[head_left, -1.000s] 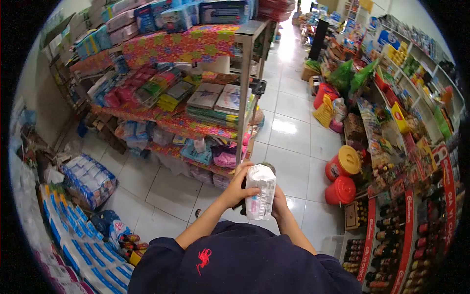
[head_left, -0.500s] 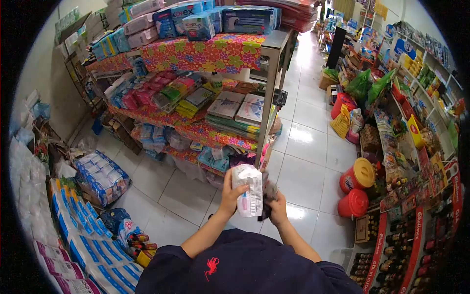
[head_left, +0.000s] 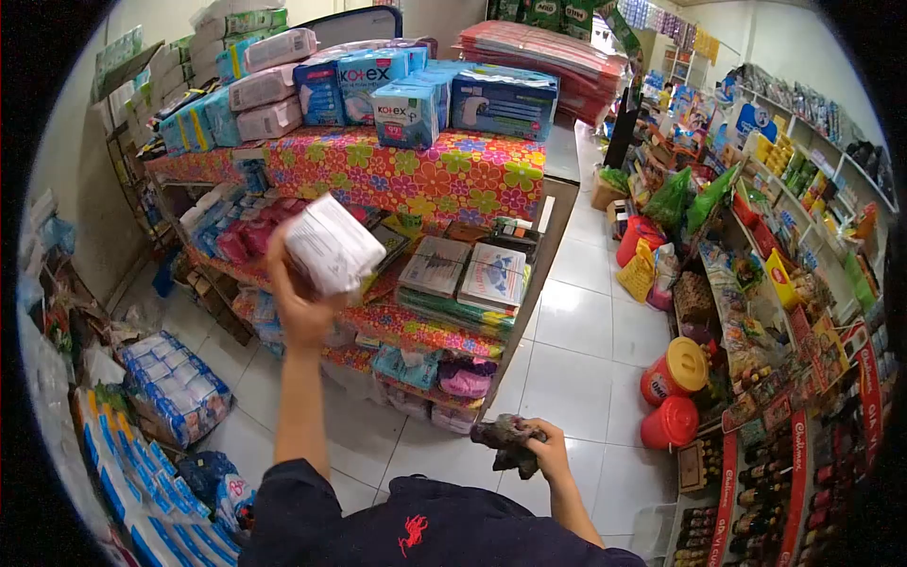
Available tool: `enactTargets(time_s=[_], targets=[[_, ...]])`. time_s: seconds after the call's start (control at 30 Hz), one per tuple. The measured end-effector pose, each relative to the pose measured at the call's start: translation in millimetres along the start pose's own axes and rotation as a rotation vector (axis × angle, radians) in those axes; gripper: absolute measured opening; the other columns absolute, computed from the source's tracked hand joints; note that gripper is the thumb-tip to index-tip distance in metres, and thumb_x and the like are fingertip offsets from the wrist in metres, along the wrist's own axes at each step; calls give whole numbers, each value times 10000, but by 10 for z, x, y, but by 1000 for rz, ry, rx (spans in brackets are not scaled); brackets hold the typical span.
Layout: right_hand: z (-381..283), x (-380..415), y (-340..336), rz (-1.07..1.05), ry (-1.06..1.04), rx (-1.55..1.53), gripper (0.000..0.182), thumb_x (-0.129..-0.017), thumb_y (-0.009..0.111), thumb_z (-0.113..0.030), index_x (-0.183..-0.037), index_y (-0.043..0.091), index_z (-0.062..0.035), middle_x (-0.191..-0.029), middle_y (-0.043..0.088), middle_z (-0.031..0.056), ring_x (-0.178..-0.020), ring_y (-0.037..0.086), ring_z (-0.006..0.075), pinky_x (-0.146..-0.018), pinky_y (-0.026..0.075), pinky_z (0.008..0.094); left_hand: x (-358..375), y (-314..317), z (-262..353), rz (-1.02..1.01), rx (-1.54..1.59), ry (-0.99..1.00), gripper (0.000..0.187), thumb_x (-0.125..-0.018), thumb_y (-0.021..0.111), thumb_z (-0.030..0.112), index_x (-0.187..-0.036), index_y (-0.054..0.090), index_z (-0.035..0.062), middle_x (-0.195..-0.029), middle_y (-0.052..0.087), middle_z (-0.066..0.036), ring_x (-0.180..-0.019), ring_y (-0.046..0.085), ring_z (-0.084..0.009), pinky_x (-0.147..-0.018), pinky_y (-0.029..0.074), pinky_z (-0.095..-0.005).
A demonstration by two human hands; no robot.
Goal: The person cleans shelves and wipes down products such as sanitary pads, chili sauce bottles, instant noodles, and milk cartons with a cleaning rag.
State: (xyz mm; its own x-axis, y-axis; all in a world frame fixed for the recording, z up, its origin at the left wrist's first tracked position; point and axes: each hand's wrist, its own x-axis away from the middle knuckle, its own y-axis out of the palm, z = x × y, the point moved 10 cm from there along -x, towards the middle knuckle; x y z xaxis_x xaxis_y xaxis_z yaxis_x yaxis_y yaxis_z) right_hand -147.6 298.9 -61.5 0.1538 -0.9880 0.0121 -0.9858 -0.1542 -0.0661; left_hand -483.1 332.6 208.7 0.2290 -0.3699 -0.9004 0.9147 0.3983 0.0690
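Note:
My left hand is stretched forward with its fingers wrapped round a white plastic-wrapped pack, tilted in front of the middle shelf. The print on the pack is too blurred to read. Close to my body, my right hand grips a crumpled dark grey rag that hangs out on its left side. Behind the pack, the shelf rack holds pink and blue packs and stacks of flat printed packets. Kotex packs stand on the flowered cloth of the top shelf.
A large blue-and-white bundle lies on the floor at left, near more wrapped packs. Tiled aisle runs along the rack's right side. Red tubs and shelves of bottles line the right.
My left hand has carried the white pack forward, up and left, from near my chest to the middle shelf. My right hand, with the rag, is now apart from it and slightly lower.

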Motion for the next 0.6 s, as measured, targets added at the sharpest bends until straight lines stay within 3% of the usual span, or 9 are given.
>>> enactTargets(time_s=[0.1,0.17,0.23,0.37,0.47,0.57,0.6], targets=[[16,49,-142,192,32,-73,287,-616,507,-22,-891,579,20,-799,578,63,-737,539,127,-685,435,240,-539,108,496,-114,-761,554,732,-511,767,163,-1169,448,158,-1151,426,-86,-1068,396,-269,-929,259,-382],[144,59,-172,243,44,-90,288,-616,513,-20,-895,576,21,-795,575,63,-718,536,127,-661,436,241,-873,100,445,-102,-925,592,696,-496,750,154,-1137,491,238,-1149,449,-50,-1073,388,-271,-942,205,-388],[81,111,-123,294,67,-101,283,-614,518,-13,-889,575,27,-778,572,59,-697,531,120,-642,436,241,-1232,97,182,-171,-900,527,697,-514,717,139,-1154,475,270,-1141,469,-3,-1089,386,-235,-960,180,-386],[48,171,-48,388,83,-135,271,-614,527,-8,-878,577,33,-734,568,51,-671,525,113,-624,432,230,-1549,203,-260,-225,-815,519,657,-546,647,100,-1160,471,256,-1138,476,20,-1106,383,-212,-972,180,-382],[27,228,21,435,64,-152,266,-613,529,-3,-871,581,35,-737,569,49,-671,525,109,-625,432,225,-1623,326,-604,-305,-706,379,639,-570,523,43,-1171,458,251,-1150,467,-2,-1141,359,-226,-994,158,-411],[81,285,89,462,101,-182,254,-617,535,1,-863,582,39,-747,575,49,-677,528,107,-629,435,229,-1597,356,-626,-207,-764,366,622,-585,532,53,-1169,462,256,-1160,459,-24,-1156,343,-232,-997,164,-404],[69,301,101,485,82,-186,249,-620,538,2,-863,582,39,-750,579,50,-679,529,108,-631,436,231,-1588,391,-612,-239,-711,360,575,-615,528,53,-1165,473,212,-1186,442,-38,-1172,325,-231,-998,177,-378]])
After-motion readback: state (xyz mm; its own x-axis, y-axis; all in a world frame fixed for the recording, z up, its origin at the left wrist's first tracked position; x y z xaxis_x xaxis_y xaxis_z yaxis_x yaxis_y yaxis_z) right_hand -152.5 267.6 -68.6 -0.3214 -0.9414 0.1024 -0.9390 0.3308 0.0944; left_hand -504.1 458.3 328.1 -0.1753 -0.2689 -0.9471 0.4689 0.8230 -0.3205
